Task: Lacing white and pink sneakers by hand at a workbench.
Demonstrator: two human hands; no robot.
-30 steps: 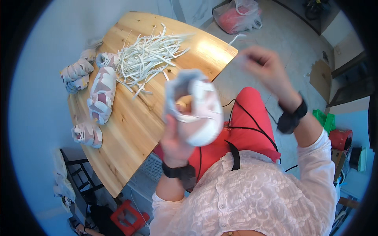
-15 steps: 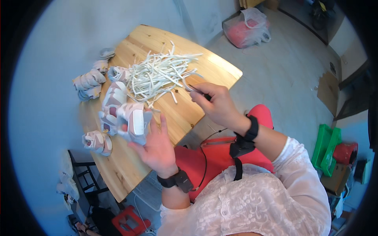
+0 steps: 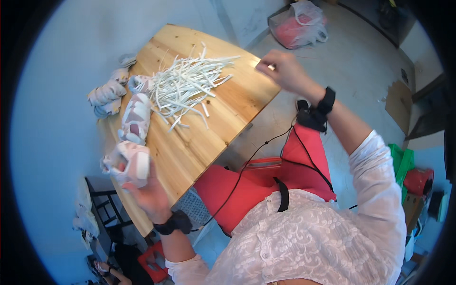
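A small pink-and-white shoe [image 3: 137,164] is in my left hand [image 3: 153,195], over the left edge of the wooden table [image 3: 211,135]. My fingers are closed around its near side, partly hidden by the shoe. My right hand [image 3: 287,73] is off to the right, above the table's far right edge, with its fingers curled together. A small bright spot shows between them, but what it belongs to is unclear. Between the two hands lies a loose pile of white flat laces [image 3: 190,85]. More pink-and-white shoes [image 3: 136,118] stand in a row left of the pile.
Several shoes [image 3: 107,97] are stacked against the wall at the table's left edge. A clear plastic bag [image 3: 299,23] with something red inside lies on the floor beyond. Green crates [image 3: 400,166] stand at the right. A black cable [image 3: 247,166] hangs across my lap.
My left hand has moved left and toward me with the shoe. My right hand has swung away from the laces, up and to the right; the strip and dark thing seen there no longer show.
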